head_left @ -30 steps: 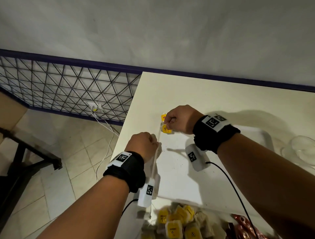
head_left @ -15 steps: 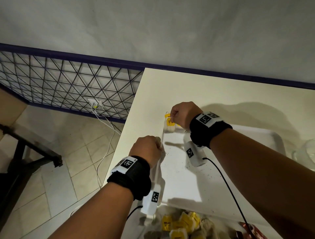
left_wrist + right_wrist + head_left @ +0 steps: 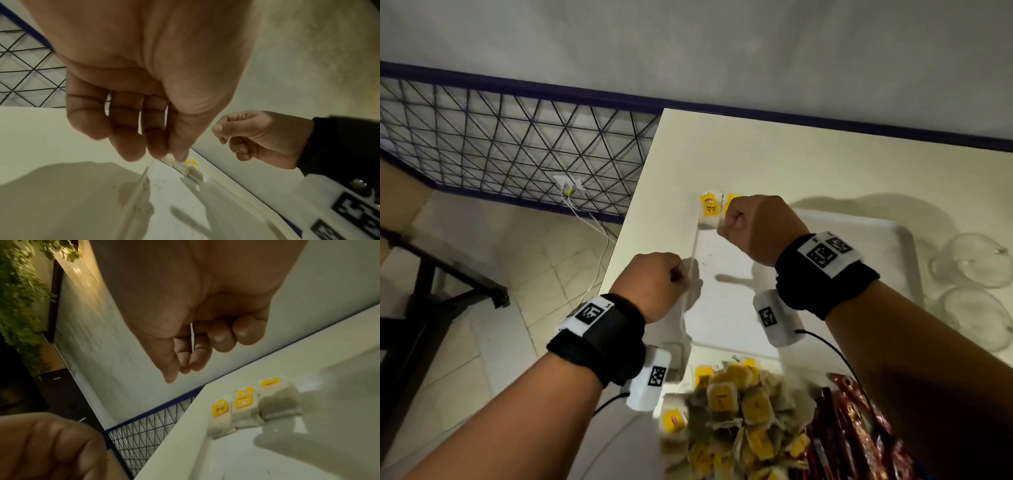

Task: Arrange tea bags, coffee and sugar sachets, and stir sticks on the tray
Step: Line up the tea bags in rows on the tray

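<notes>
A white tray (image 3: 859, 233) lies on the white table. Three yellow-tagged tea bags (image 3: 710, 209) (image 3: 240, 404) (image 3: 190, 170) sit in a row in its far left corner, and the right-hand one leans. My right hand (image 3: 729, 219) (image 3: 179, 369) hovers just above them, its fingers curled against the thumb with nothing between them. My left hand (image 3: 681, 274) (image 3: 164, 154) is at the tray's left rim (image 3: 133, 194), which it appears to pinch between thumb and fingers. A loose pile of tea bags (image 3: 739, 411) lies in front of the tray.
Red sachets (image 3: 859, 428) lie to the right of the pile. Clear glass bowls (image 3: 976, 260) stand right of the tray. The table's left edge (image 3: 633, 222) drops to a tiled floor close beside my left hand. A wall runs behind the table.
The tea bag my right hand was pinching at the tray's far corner now lies in the row, and that hand holds nothing. My left hand has stayed at the rim.
</notes>
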